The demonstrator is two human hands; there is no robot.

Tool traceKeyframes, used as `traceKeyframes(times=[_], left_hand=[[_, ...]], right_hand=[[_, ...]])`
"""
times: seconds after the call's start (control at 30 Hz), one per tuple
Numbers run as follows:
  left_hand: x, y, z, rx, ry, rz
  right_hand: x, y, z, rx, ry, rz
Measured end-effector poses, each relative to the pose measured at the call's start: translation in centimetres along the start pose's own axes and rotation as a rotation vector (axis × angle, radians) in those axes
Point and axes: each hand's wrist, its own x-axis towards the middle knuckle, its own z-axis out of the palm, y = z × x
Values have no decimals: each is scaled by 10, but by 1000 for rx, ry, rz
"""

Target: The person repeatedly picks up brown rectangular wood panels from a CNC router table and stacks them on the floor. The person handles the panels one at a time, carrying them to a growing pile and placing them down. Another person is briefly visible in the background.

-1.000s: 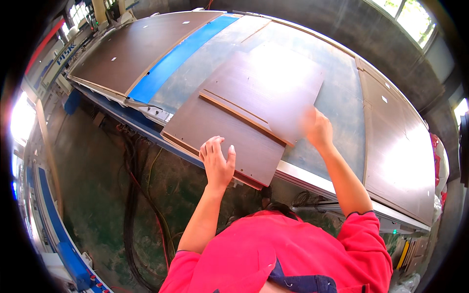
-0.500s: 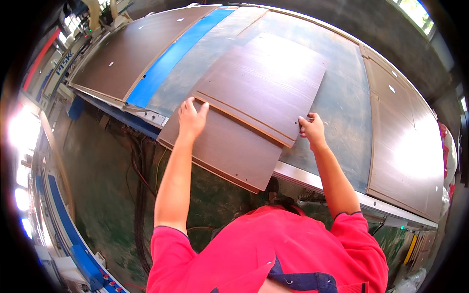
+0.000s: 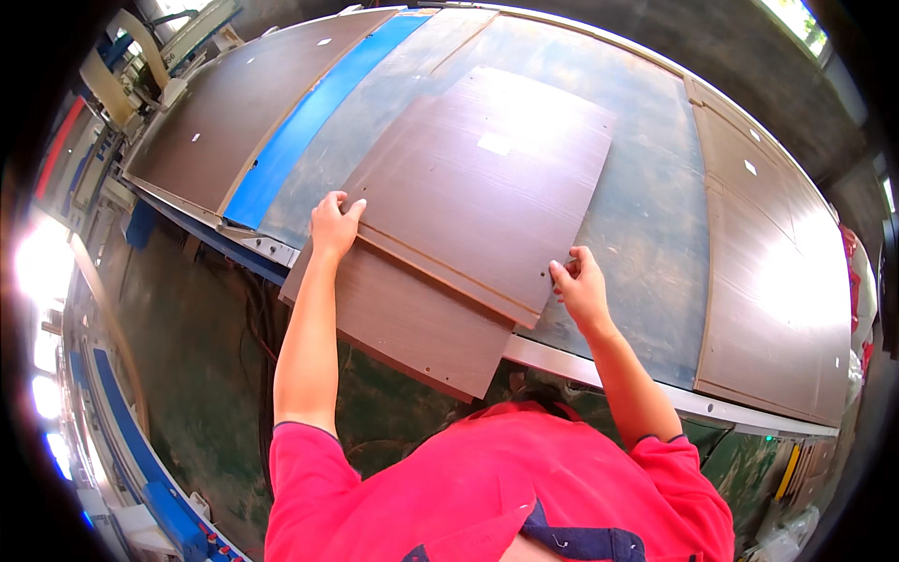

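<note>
A brown wood-grain panel (image 3: 440, 197) with a white label and a groove along its near edge lies on top of another brown panel (image 3: 403, 314). The lower one juts out past the table's front edge, and more board edge shows beneath it. At the upper panel's left edge, by the near corner, my left hand (image 3: 334, 225) is closed, thumb on top and fingers round the side. My right hand (image 3: 581, 286) grips the right edge near a small dark hole, its thumb on the face. Fingertips under the panel are hidden.
Beneath the panels is a large worn worktable (image 3: 646, 234). A large brown board (image 3: 234, 112) lies on its left, beside a blue strip (image 3: 318, 108). More brown boards (image 3: 773, 253) cover the right end. Machinery with a blue rail (image 3: 131, 421) stands at lower left.
The upper panel has come nearer to me and slightly left, both hands moving with it. The lower panel also sits nearer. The view has shifted a little.
</note>
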Motion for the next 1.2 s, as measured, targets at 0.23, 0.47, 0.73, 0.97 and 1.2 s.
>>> traceKeyframes(times=[0.23, 0.47, 0.73, 0.97, 1.2], left_hand=[[-73, -35, -58, 79, 45, -75], [-118, -50, -88, 73, 108, -72], [-126, -65, -90, 33, 164, -71], [-128, -64, -90, -18, 166, -67], [-137, -59, -85, -58, 193, -102]], right_hand=[[-66, -6, 15, -274, -133, -106], [-98, -13, 31, -227, -190, -56], [-107, -14, 42, -197, -207, -18], [-109, -12, 44, -147, -204, 10], [-108, -9, 42, -150, -213, -34]])
